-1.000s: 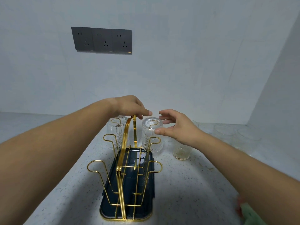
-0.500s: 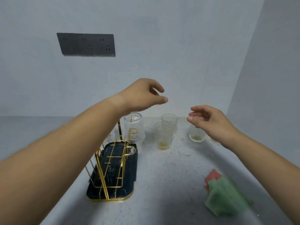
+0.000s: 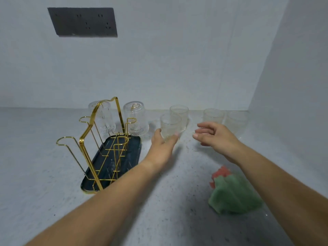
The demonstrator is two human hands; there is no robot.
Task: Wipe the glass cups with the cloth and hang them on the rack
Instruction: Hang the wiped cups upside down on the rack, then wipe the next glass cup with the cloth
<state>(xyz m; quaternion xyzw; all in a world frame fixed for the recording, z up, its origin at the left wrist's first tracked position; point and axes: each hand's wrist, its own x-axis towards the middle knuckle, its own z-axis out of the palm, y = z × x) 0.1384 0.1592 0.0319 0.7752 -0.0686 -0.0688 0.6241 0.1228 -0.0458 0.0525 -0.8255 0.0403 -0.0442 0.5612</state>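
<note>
the cloth [image 3: 232,196] lay nearest on the surface [image 3: 177,221]. the left grip [image 3: 159,148] curled round a clear ribbed cup [image 3: 170,126] beside the rack [image 3: 88,159]; the right grip [image 3: 217,137] hung open, empty. the glass looked slick and breakable, best held mid-wall. farther back, two hung cups [image 3: 135,118] sat upturned.

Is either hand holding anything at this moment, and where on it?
The left hand holds the nearest upright glass cup, thumb and fingers round its lower wall. The right hand holds nothing.
</note>
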